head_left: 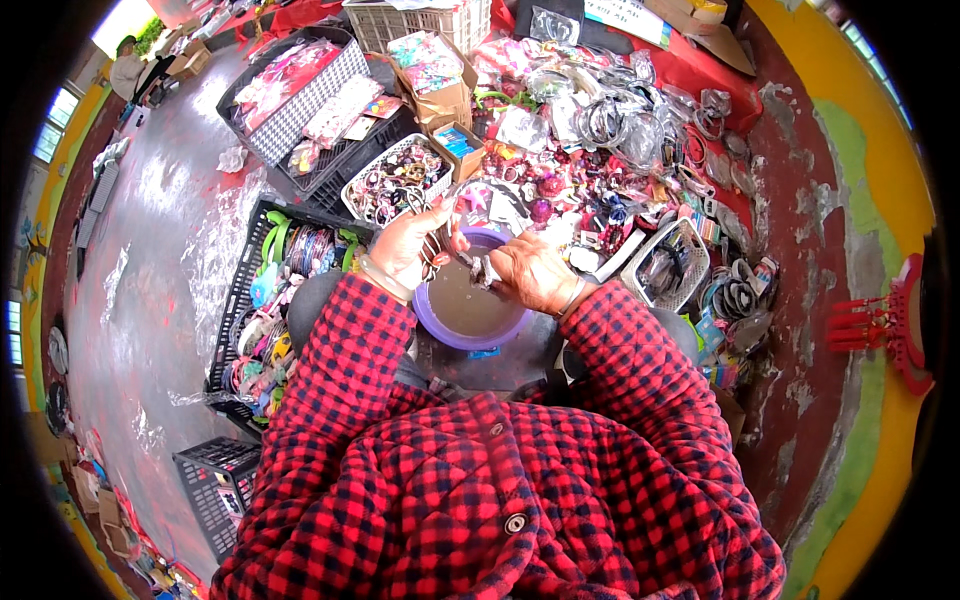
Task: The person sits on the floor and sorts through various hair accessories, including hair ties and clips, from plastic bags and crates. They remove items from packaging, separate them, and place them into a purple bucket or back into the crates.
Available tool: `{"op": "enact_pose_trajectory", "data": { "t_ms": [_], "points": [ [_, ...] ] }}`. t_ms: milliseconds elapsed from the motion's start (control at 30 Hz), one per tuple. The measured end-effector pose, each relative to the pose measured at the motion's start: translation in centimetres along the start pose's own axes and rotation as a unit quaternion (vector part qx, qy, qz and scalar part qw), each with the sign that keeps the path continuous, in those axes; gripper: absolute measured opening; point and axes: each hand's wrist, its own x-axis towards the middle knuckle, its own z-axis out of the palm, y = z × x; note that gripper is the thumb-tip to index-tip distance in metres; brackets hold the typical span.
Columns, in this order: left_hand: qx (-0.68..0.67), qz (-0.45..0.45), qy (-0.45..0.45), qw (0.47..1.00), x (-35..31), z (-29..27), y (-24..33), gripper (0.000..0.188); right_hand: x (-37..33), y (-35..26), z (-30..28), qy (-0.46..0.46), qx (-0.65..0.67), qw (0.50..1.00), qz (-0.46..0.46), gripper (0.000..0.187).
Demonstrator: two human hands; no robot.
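Above a purple basin [470,342] of murky brownish water, both my hands are close together. My left hand [402,246] is closed round several thin dark brown loops that look like hair ties [436,243]; some dangle below its fingers. In my right hand [540,272], bent fingers pinch a small greyish-brown piece, perhaps wet cloth or a band [487,273], over the basin's right half. Its exact kind is too small to tell. Both forearms wear red-and-black checked sleeves, with a bracelet at each wrist.
Beyond the basin spreads a heap of hair accessories [600,180], many in clear plastic. A white basket [350,190] of hair ties stands behind my left hand. Black crates [240,300] line the left; another white basket [665,300] sits right, near a peeling red-brown border.
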Motion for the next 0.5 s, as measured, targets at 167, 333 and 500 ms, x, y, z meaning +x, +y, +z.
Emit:
{"op": "enact_pose_trajectory", "data": {
  "t_ms": [167, 333, 500],
  "points": [
    [0.012, -0.025, -0.002, 1.000, -0.8, 0.5, 1.1, 0.024, -0.3, 0.1, -0.6, -0.022, -0.028, 0.999, -0.023, 0.024],
    [0.015, -0.024, -0.028, 0.999, -1.0, -0.5, 1.3, 0.026, -1.0, 1.3, -0.2, -0.033, -0.055, 0.998, -0.003, 0.018],
    [0.010, 0.009, -0.019, 1.000, -0.6, -1.2, 1.0, 0.025, -1.3, 1.8, -0.7, -0.030, -0.056, 0.997, 0.049, 0.023]
  ]
}}
